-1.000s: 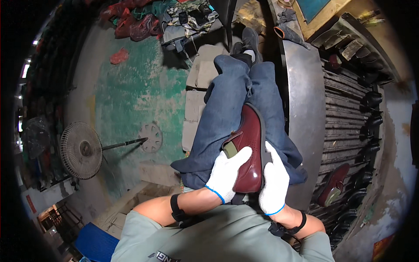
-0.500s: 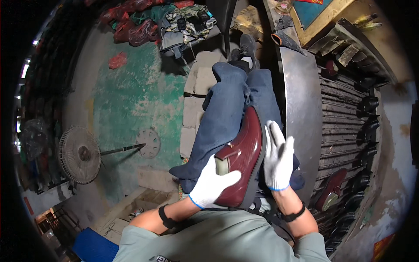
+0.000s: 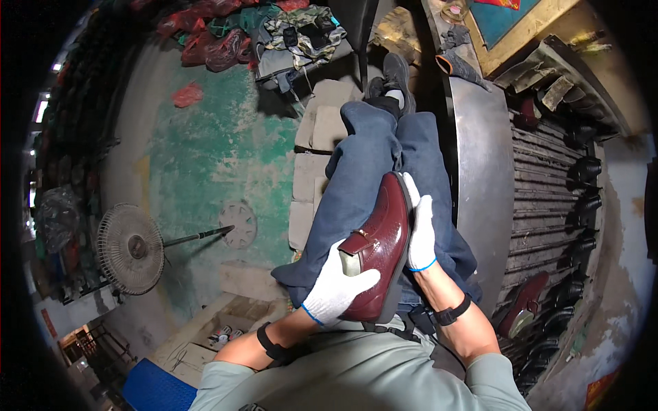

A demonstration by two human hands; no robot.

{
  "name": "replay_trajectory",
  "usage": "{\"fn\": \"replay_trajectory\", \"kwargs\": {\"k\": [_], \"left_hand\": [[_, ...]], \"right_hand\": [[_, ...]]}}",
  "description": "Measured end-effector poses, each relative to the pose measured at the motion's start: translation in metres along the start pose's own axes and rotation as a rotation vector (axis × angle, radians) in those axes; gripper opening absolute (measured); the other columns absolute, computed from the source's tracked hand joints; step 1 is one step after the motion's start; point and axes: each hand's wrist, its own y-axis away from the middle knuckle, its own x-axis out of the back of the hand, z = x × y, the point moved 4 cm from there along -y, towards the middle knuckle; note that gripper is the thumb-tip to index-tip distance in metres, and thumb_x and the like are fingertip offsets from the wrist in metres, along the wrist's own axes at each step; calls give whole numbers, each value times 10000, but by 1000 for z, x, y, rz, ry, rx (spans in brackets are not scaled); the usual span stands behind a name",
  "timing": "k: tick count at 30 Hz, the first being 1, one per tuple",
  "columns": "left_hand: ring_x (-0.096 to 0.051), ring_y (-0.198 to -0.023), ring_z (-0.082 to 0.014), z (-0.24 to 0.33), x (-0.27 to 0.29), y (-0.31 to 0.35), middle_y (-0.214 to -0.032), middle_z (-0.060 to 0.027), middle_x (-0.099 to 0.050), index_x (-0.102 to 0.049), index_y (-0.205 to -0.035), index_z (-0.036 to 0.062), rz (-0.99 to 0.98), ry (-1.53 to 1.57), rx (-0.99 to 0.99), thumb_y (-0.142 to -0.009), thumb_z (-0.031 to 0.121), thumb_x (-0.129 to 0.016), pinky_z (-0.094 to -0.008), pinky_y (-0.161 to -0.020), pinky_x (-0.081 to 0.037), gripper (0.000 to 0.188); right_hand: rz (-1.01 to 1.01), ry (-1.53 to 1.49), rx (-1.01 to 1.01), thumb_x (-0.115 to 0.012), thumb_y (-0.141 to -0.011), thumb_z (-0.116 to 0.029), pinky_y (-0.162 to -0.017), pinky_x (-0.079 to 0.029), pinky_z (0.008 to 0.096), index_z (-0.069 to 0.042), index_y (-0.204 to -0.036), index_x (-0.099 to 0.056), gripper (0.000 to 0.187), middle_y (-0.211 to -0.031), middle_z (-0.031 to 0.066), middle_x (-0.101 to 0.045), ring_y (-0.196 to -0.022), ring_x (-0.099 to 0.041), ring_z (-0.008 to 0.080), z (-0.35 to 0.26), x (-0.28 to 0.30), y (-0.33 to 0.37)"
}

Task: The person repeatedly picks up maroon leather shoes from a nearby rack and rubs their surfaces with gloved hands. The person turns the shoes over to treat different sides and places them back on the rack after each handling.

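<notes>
A glossy burgundy loafer (image 3: 384, 250) lies over my lap, toe pointing away from me and its dark sole turned to the right. Something pale green, like a shoe last (image 3: 351, 264), fills its opening. My left hand (image 3: 337, 288), in a white knitted glove, grips the heel end, with the thumb across the shoe's side. Against the sole near the forefoot rests my right hand (image 3: 421, 236), gloved likewise, its fingers stretched out along the edge toward the toe.
To my right runs a metal-topped bench (image 3: 480, 164). Beyond it, a slatted rack (image 3: 545, 198) carries another burgundy shoe (image 3: 525, 305) and several black ones. A standing fan (image 3: 130, 248) is at the left; clothes (image 3: 301, 38) lie on a seat ahead.
My right hand has come in from slightly apart and now lies against the sole. The left hand keeps its hold on the heel. The whole view has shifted a little.
</notes>
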Motion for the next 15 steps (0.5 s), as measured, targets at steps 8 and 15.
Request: {"fn": "replay_trajectory", "kwargs": {"k": [8,15], "left_hand": [[-593,-1425,-428,46,-34,20,-1546,-279,-559,-288,-1712,24,225,-447,-433,-871,162,-900,-503,-1191,-503,1049],[-517,-1541,-411,63,-24,20,-1697,-238,-460,-429,-1667,21,-212,-793,-905,-873,38,-770,-502,-1280,-421,865]], "right_hand": [[-57,469,86,-933,-854,-135,-1238,-487,488,-46,-1761,207,1459,-1718,247,-424,-1502,-545,383,-62,-37,94],[68,414,280,-932,-804,-48,-1159,-549,420,-67,-1791,78,1413,-1523,177,-604,-1309,-675,268,-74,-28,93]]}}
